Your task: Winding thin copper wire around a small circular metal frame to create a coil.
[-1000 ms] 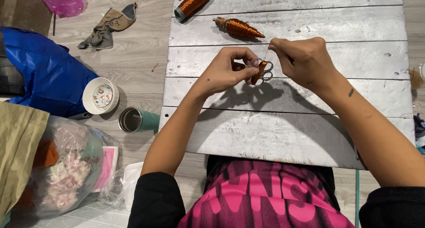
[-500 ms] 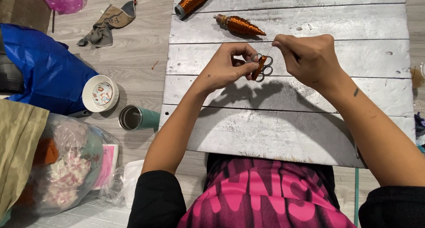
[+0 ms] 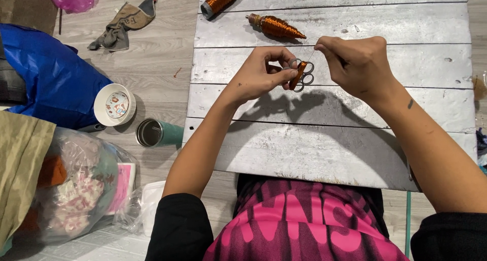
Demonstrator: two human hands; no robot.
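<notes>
Between left fingers (image 3: 276,74): probably ring cluster (image 3: 300,74).

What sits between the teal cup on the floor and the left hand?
In the head view, only the board's left edge and bare grey planks lie between the teal cup and the left hand; no other object.

ring cluster (image 3: 300,74) | silver loops, copper-wrapped mid | tilted, held above board

The person wore a pink top (image 3: 304,225) with darker lettering across its front, and black sleeves (image 3: 177,228) that ended above the elbows, either side of that top. Both forearms were bare; the right forearm (image 3: 431,144) carried a small dark mark.
</notes>
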